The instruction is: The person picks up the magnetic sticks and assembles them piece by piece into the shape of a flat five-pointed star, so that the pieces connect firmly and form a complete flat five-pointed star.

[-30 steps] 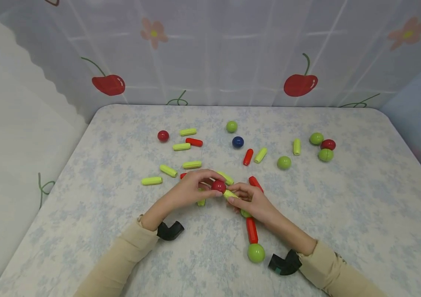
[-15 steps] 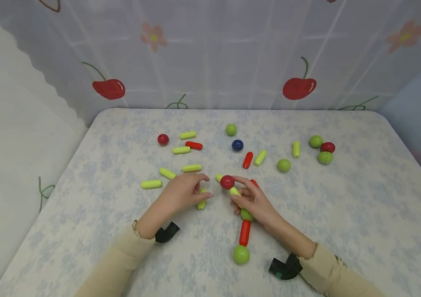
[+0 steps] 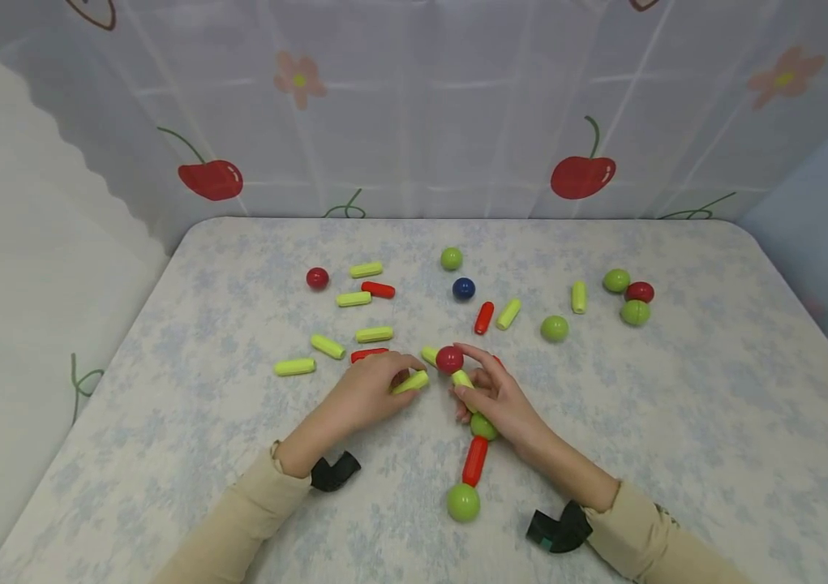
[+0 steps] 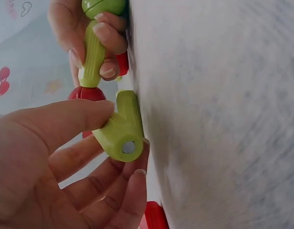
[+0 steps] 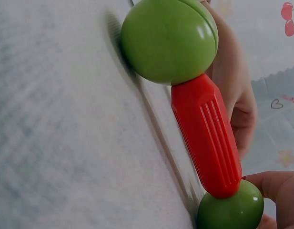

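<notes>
My left hand (image 3: 366, 393) pinches a yellow-green magnetic stick (image 3: 411, 381) between thumb and fingers; its round metal end shows in the left wrist view. Close by, my right hand (image 3: 504, 405) grips another yellow-green magnetic stick (image 3: 462, 381), part of a joined chain. A red ball (image 3: 449, 359) sits at that stick's far end, touched by my right index finger. Toward me follow a green ball (image 3: 482, 427), a red stick (image 3: 475, 461) and a last green ball (image 3: 463, 503). In the right wrist view, this red stick (image 5: 206, 136) joins both green balls.
Several loose yellow-green sticks (image 3: 295, 367) and red sticks (image 3: 483, 318) lie left of and beyond my hands. A blue ball (image 3: 464, 289) rests farther back. Two green balls and a red ball (image 3: 640, 292) cluster at the right. A printed curtain (image 3: 414, 105) hangs behind the table.
My left hand let go of the red ball, moved left and picked up a yellow-green stick from the table. The chain's near end swung left while my right hand kept its grip.
</notes>
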The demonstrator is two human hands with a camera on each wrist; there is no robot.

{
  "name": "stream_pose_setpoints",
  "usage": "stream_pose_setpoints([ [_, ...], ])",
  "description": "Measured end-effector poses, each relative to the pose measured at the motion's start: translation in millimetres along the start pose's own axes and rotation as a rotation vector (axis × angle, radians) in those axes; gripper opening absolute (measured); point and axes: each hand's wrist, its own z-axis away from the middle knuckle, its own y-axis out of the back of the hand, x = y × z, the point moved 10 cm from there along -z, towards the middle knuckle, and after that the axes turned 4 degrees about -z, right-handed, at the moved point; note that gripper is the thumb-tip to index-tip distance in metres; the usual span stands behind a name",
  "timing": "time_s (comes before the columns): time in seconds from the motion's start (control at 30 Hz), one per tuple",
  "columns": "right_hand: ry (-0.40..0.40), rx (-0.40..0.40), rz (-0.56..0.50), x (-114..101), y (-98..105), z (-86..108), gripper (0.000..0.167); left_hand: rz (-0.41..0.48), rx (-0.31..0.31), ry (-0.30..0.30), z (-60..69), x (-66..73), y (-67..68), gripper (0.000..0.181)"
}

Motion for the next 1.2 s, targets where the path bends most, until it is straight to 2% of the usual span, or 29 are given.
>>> stream_pose_setpoints([
  [0.17, 0.004, -0.005, 0.018, -1, -2, -3.2, 0.053, 0.045, 0.026, -0.032, -3.0, 1.7, 1.3, 0.027],
  [0.3, -0.010, -0.014, 0.036, 0, -3, -4.1, 0.053, 0.089, 0.055, -0.025, -3.5, 0.7, 2.3, 0.027],
  [0.47, -0.021, -0.025, 0.014, 4, -4, -1.8, 0.050, 0.107, 0.055, -0.032, -1.4, 0.9, 0.2, 0.027],
  [0.6, -0.007, -0.036, -0.015, 3, -6, 0.3, 0.044, 0.128, 0.040, -0.120, -0.7, 8.7, -2.4, 0.027],
  [0.7, -0.008, -0.062, 0.002, 3, -8, 0.5, 0.041, 0.151, 0.021, -0.187, -1.3, 16.5, -4.7, 0.026],
  [0.77, -0.010, -0.074, 0.025, 2, -9, -0.6, 0.039, 0.158, 0.029, -0.202, -2.8, 18.7, -3.9, 0.022],
  [0.9, -0.033, -0.067, 0.068, 5, -7, -0.7, 0.034, 0.167, 0.055, -0.188, -4.0, 17.6, -3.0, 0.018],
  [1.0, -0.048, -0.052, 0.079, 6, -7, -1.0, 0.033, 0.155, 0.049, -0.174, -3.8, 13.1, -1.6, 0.020],
  [1.1, -0.048, -0.050, 0.075, 7, -8, -0.6, 0.033, 0.102, 0.054, -0.159, -1.6, 5.1, 5.9, 0.024],
  [1.2, -0.036, -0.057, 0.071, 5, -8, -0.4, 0.034, 0.012, 0.077, -0.115, 0.3, -6.8, 20.9, 0.028],
])
